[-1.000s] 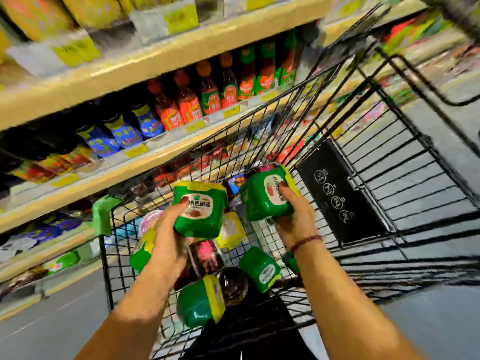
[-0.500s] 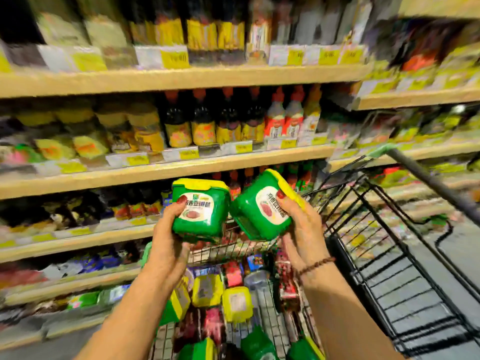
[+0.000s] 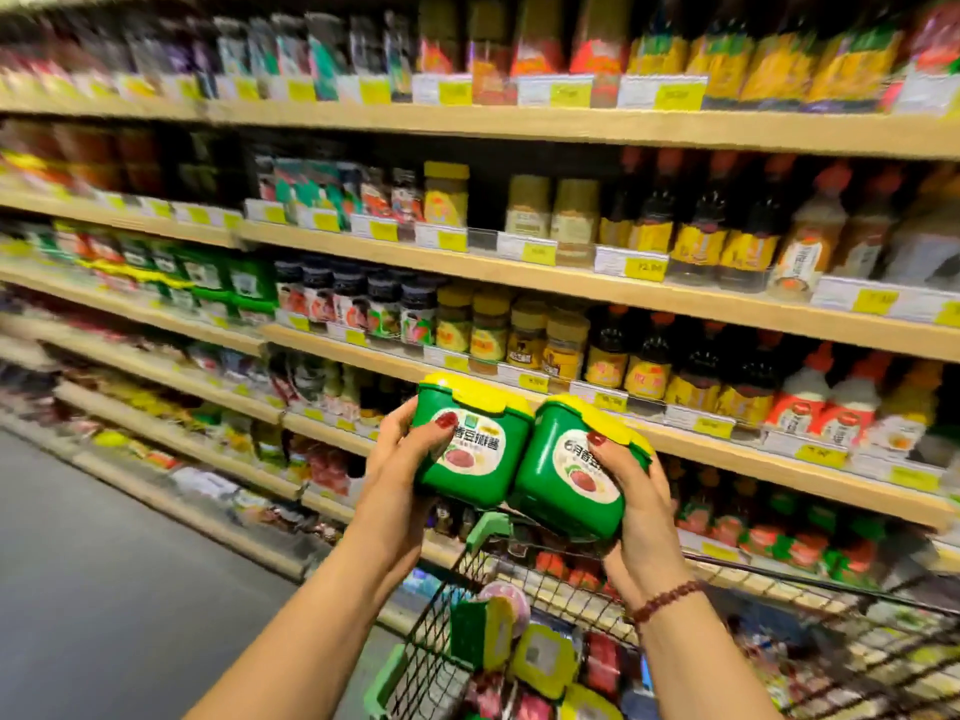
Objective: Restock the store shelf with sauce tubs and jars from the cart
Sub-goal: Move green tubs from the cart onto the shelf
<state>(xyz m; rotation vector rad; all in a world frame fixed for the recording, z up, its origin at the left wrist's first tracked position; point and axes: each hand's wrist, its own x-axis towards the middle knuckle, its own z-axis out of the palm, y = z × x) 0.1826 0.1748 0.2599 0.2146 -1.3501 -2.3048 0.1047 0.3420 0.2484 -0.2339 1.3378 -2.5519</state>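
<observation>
My left hand [image 3: 402, 459] grips a green sauce tub with a yellow lid [image 3: 470, 441], held upright in front of the shelves. My right hand [image 3: 636, 491] grips a second green tub [image 3: 563, 475], tilted to the right and touching the first. Both tubs are raised above the black wire cart [image 3: 441, 631], which holds more green tubs [image 3: 480, 639], yellow-lidded tubs and jars. A row of matching green tubs [image 3: 228, 285] stands on the wooden store shelf [image 3: 374, 262] at the left, two levels above my hands.
Wooden shelves fill the view, packed with dark sauce bottles [image 3: 701, 231], yellow-capped jars [image 3: 491, 330] and red-capped bottles [image 3: 800, 402]. Yellow price tags line the shelf edges. Grey floor [image 3: 104, 563] lies open at the lower left beside the cart.
Both hands have lifted the two tubs up out of the cart to shelf height. The view has swung up and left from the cart to the shelves.
</observation>
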